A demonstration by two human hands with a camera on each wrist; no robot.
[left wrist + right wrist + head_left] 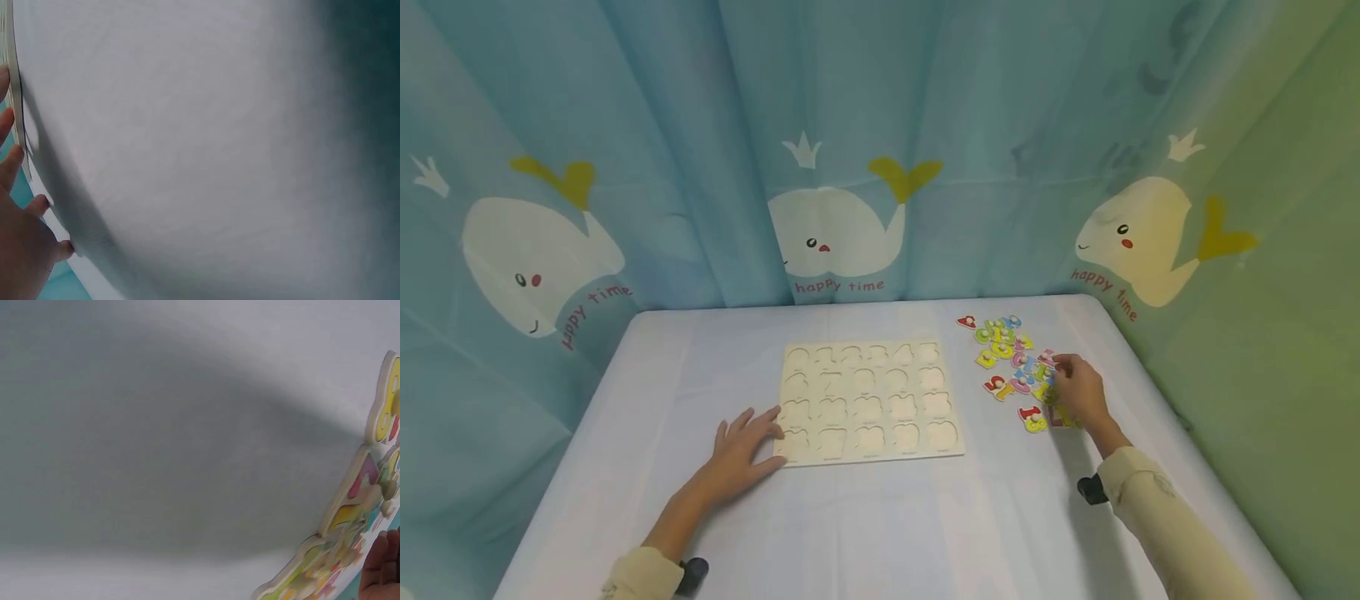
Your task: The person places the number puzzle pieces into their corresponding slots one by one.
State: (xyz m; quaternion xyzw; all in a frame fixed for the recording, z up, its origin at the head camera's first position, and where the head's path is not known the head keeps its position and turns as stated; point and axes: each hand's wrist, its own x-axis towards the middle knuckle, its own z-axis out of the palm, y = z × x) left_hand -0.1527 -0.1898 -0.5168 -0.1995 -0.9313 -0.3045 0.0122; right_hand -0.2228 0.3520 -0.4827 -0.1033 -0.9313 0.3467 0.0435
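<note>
A pale wooden puzzle board [883,382] with rows of shaped recesses lies on the table. My left hand [741,454] rests at its left edge, fingers spread, with fingertips on the rim; the left wrist view also shows these fingers beside the board's edge [19,94]. At the right, my right hand [1078,390] is over a loose cluster of colourful number puzzle pieces [1000,350] with knobs. Its fingers are bent, their tips close to a pink piece [1046,357]; whether they pinch it is unclear. The right wrist view shows knobbed pieces [350,512] near the hand.
A white cloth covers the table [880,525]. Red and yellow number pieces [1033,421] lie at the near side of the cluster. A blue-green curtain [850,83] with printed whales hangs behind the table and along its sides.
</note>
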